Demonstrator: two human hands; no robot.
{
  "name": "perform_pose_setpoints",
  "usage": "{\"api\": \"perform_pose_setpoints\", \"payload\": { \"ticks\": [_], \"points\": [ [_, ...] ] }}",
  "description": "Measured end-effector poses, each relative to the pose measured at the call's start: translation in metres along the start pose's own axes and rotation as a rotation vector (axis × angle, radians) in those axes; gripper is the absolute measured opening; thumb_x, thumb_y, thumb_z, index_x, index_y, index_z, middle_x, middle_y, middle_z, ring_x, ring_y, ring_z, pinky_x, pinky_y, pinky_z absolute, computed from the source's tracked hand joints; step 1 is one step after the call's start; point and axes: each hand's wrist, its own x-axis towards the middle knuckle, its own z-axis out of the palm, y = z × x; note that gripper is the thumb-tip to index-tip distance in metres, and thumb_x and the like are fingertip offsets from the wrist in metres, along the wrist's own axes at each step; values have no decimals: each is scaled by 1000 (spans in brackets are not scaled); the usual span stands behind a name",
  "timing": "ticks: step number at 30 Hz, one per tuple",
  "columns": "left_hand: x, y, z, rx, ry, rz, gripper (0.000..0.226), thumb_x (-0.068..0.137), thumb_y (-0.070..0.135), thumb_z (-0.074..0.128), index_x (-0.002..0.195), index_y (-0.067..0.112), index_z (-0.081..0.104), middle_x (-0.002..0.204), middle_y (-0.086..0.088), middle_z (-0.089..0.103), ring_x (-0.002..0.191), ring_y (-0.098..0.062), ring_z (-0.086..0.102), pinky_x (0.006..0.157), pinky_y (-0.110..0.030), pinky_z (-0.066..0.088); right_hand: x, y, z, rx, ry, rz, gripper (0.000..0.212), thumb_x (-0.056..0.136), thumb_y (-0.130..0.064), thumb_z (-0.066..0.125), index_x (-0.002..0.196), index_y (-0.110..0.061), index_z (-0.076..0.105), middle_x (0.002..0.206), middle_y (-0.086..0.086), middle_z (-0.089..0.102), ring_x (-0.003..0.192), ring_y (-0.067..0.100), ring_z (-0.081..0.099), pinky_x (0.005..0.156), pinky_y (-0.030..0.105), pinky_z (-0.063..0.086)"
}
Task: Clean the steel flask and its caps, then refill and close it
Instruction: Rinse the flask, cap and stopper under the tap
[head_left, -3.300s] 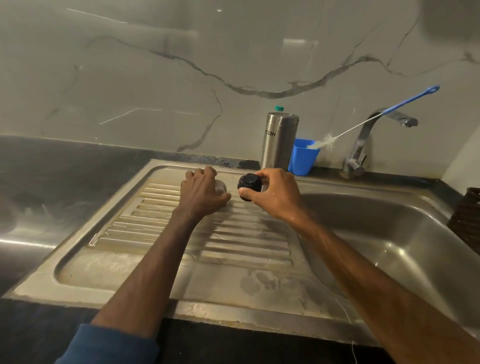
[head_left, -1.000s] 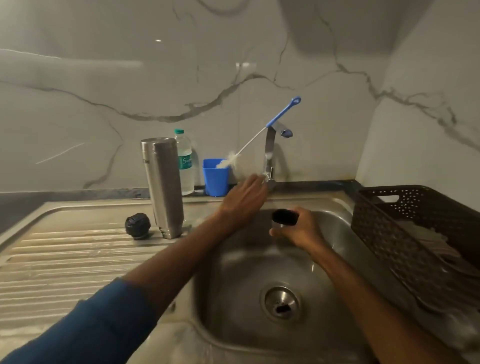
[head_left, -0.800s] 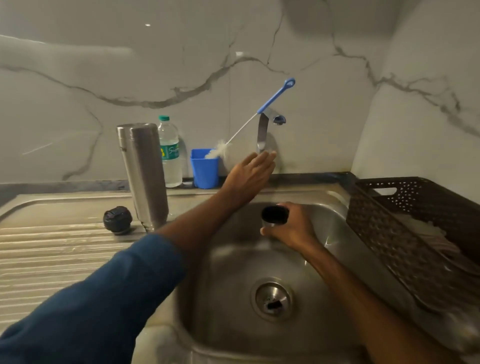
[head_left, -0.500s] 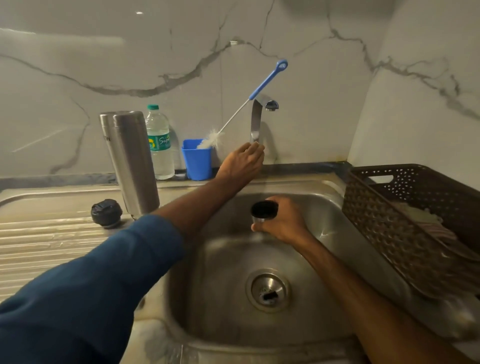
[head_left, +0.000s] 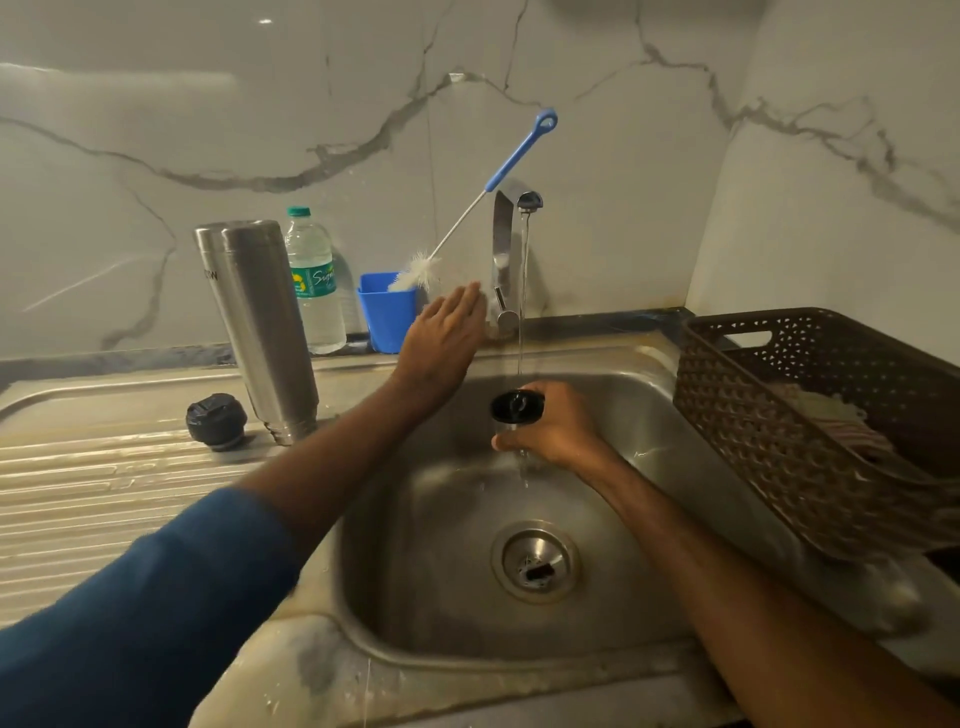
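Single head view, forward and down, close over the sink (head_left: 613, 364).

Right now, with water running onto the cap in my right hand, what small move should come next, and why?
Probably bring the left hand down from the tap to the cap and rub its inside: water already falls into it, the right hand only holds it, and the left holds nothing.

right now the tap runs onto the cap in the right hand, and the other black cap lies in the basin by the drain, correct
No: the head view shows the other black cap on the drainboard beside the steel flask, not in the basin. The tap does run onto the cap in the right hand.
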Motion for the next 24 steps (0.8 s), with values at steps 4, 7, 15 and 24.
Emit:
{"api": "perform_pose_setpoints", "payload": {
  "ticks": [4,7,15,24],
  "points": [
    [-41,11,-9,-332,-117,-320,63,90,1,70,147,7,45,153,-15,47,138,-30,47,109,-43,45,2,-1,0,70,20,6,58,65,-21,98,112,-24,63,93,-14,63,84,0,60,64,13,43],
    [-61,24,-7,-605,-205,-523,45,91,11,71,133,14,57,133,-10,62,120,-27,59,102,-43,51,2,1,4,26,-19,36,58,68,-19,96,117,-16,65,101,-7,66,99,14,67,61,15,43],
    [-84,43,12,-837,-225,-633,35,89,9,63,123,18,64,120,-2,67,110,-22,63,98,-39,53,6,-5,-5,106,50,36,56,68,-19,95,114,-24,63,95,-12,63,85,3,60,61,13,40],
    [-87,51,15,-924,-222,-557,49,91,7,68,135,19,50,125,1,61,112,-15,60,96,-35,55,16,-5,7,145,41,26,47,69,-16,94,100,-28,61,94,-9,66,84,4,61,71,19,49]
  ]
}}
